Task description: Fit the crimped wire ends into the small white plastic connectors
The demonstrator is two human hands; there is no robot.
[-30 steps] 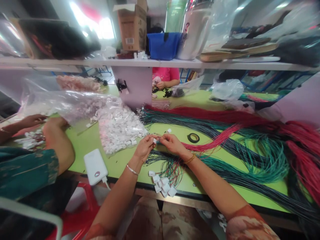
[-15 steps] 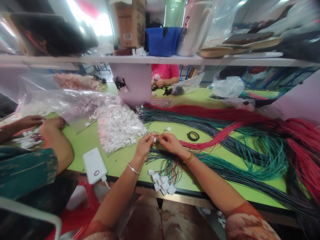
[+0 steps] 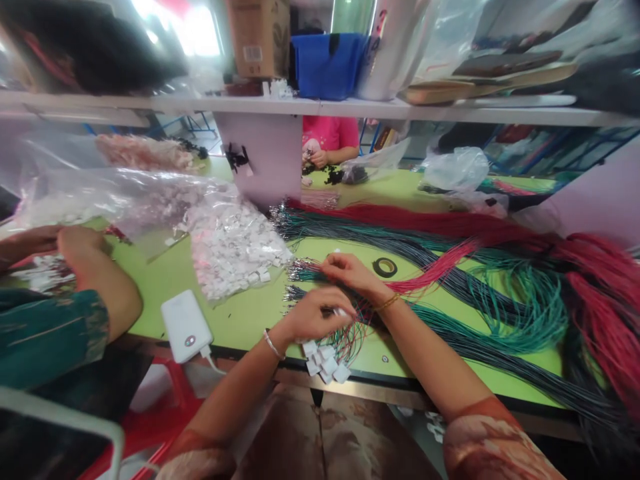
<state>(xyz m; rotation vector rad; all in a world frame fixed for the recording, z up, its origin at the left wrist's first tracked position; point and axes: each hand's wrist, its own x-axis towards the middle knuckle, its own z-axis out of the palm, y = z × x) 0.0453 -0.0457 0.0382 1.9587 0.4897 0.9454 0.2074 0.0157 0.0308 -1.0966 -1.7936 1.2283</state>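
My left hand (image 3: 317, 315) is closed around a small white plastic connector (image 3: 343, 312), slightly blurred, over the loose coloured wires. Just above and to its right, my right hand (image 3: 353, 275) pinches its fingertips at the metal-tipped ends of the red and green wires (image 3: 306, 269); what they hold is hidden. Below my left hand a small pile of white connectors (image 3: 327, 363) with wires attached lies at the table's front edge. Dark wires (image 3: 295, 293) with metal tips end beside my left hand.
A plastic bag of white connectors (image 3: 235, 257) lies left of my hands. A white power bank (image 3: 186, 325) with a cable sits near the edge. Black tape (image 3: 385, 267) and long wire bundles (image 3: 450, 280) stretch right. A co-worker's arm (image 3: 100, 287) is at left; a shelf (image 3: 200, 104) crosses above.
My hands have come apart. The left moved right and down towards the pile with a white connector; the right moved slightly up, to the wire tips. The view shifted slightly.
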